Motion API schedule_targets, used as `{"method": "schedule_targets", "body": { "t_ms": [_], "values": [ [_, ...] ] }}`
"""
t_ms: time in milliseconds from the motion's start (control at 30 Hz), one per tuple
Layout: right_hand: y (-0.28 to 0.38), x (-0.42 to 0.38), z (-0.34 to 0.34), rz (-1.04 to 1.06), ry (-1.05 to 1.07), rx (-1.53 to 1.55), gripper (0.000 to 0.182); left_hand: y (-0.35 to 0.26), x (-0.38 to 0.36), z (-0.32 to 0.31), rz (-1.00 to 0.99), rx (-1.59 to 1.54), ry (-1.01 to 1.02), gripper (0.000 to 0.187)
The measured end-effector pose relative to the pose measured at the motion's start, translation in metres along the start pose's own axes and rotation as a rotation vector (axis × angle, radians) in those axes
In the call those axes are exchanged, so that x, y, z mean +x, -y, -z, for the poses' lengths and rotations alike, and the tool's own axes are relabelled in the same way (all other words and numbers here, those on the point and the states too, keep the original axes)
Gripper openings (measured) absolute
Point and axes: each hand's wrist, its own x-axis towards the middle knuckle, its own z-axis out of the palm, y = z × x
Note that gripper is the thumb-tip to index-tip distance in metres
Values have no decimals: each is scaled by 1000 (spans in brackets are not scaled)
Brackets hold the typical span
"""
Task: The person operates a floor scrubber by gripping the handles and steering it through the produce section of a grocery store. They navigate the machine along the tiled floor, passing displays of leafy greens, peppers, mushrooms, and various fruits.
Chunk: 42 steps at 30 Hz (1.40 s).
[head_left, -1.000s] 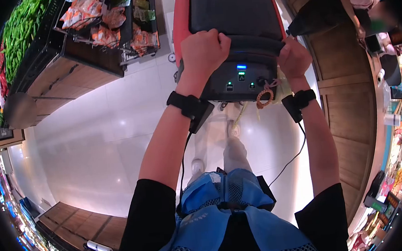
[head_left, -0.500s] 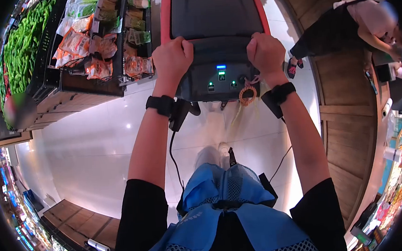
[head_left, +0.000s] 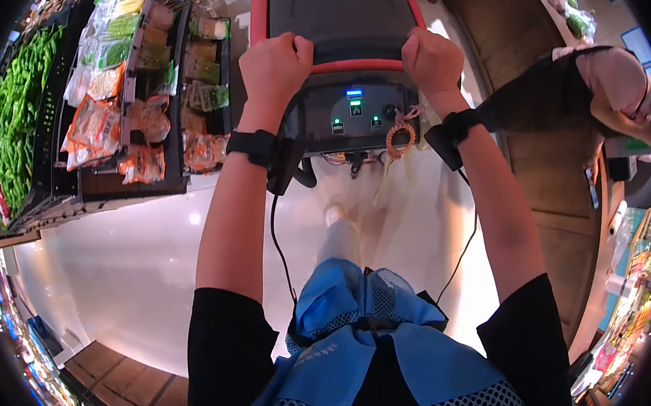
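Forward, left hand [head_left: 275, 71] and right hand [head_left: 433, 61] in fists on red bar [head_left: 357, 66].

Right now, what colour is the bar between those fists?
The bar is red, best seen in the head view.

Blue mesh vest over black, and a wired black unit at each wrist!
And here's the kit: the vest [head_left: 427, 354] in bright blue, with mesh panels [head_left: 475, 402] low on both sides and small pale lettering [head_left: 319, 353], too tiny to read; loose black short sleeves [head_left: 226, 346]; black wrist straps [head_left: 250, 146], each bearing a boxy dark unit [head_left: 285, 166]; a thin black cable [head_left: 276, 240] trailing from either one; and below, pale trousers [head_left: 337, 244] and a light-coloured shoe [head_left: 334, 214]
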Motion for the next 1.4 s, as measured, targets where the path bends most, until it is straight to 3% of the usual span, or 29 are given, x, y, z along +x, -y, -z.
{"method": "schedule_targets", "body": {
  "t_ms": [433,767,833,1033,1100,1200,1333,1367,1400],
  "values": [
    [-72,125,-151,-20,89,60,15,69,166,-113,41,-81,-28,26],
    [-134,217,-285,32,-32,-40,17,123,302,-197,33,-14,53,31],
    [-145,232,-309,17,-51,-48,17,135,328,-219,-25,0,-88,30],
    [-182,299,-379,-13,9,-8,19,160,412,-256,94,-7,163,27],
    [-195,315,-405,-30,57,34,20,170,428,-263,84,-327,6,23],
    [-213,342,-440,-36,40,45,20,197,410,-231,236,-582,27,26],
    [-232,380,-485,-38,24,41,20,248,349,-110,639,-377,234,24],
    [-238,386,-499,-44,36,29,20,261,338,-78,370,11,240,22],
    [-244,393,-509,-46,48,16,20,269,353,-33,741,-24,307,19]
  ]
}}
